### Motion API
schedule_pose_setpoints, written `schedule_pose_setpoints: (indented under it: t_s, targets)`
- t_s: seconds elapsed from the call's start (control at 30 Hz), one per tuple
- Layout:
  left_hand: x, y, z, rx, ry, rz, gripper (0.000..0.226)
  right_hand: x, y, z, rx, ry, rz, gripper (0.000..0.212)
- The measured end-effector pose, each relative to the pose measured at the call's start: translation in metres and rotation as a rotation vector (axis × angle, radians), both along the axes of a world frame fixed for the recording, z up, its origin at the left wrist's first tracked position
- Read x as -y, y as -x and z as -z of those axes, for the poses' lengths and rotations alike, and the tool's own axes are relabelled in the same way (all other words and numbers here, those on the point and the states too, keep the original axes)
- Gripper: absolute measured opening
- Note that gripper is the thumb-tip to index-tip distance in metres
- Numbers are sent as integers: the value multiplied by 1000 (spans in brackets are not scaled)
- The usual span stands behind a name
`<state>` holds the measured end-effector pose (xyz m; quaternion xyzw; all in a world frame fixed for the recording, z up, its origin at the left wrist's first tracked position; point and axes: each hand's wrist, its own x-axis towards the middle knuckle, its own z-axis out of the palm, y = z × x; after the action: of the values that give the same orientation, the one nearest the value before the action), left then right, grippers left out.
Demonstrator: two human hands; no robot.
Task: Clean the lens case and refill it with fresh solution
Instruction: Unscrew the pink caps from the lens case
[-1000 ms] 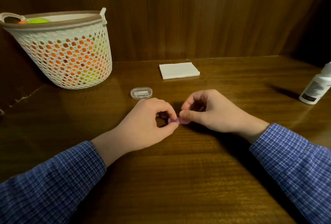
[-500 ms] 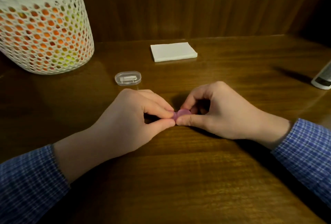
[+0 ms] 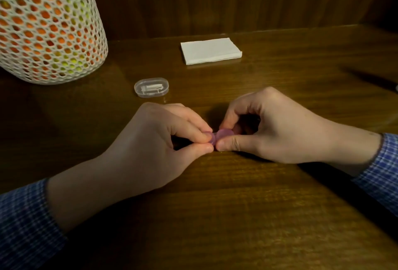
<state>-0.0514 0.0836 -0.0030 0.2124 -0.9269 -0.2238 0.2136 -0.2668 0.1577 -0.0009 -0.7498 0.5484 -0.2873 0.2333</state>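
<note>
Spanning the view, a dark wooden table (image 3: 215, 215) meets wood-panelled wall (image 3: 215, 0).

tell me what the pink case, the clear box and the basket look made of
Pink case: looks like translucent plastic, smooth, light glowing through. Clear box: glossy see-through plastic, contents visible inside. Basket: probably matte white moulded plastic, a regular honeycomb of holes showing orange and green inside.

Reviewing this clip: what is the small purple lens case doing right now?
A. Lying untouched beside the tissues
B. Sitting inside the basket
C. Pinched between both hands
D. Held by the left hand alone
C: the left hand and right hand both pinch the purple lens case between thumb and fingers, low over the table.
</note>
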Motion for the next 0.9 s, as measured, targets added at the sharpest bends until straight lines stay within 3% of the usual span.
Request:
schedule_pose_setpoints:
  t_s: [0.73, 0.9]
  targets:
    - [-3, -2, 2, -23, 65, -19, 19, 4, 6, -2, -64, -27, -69, 18]
    - [-3, -1, 0, -18, 43, -9, 20, 0, 11, 2, -114, 41, 11, 33]
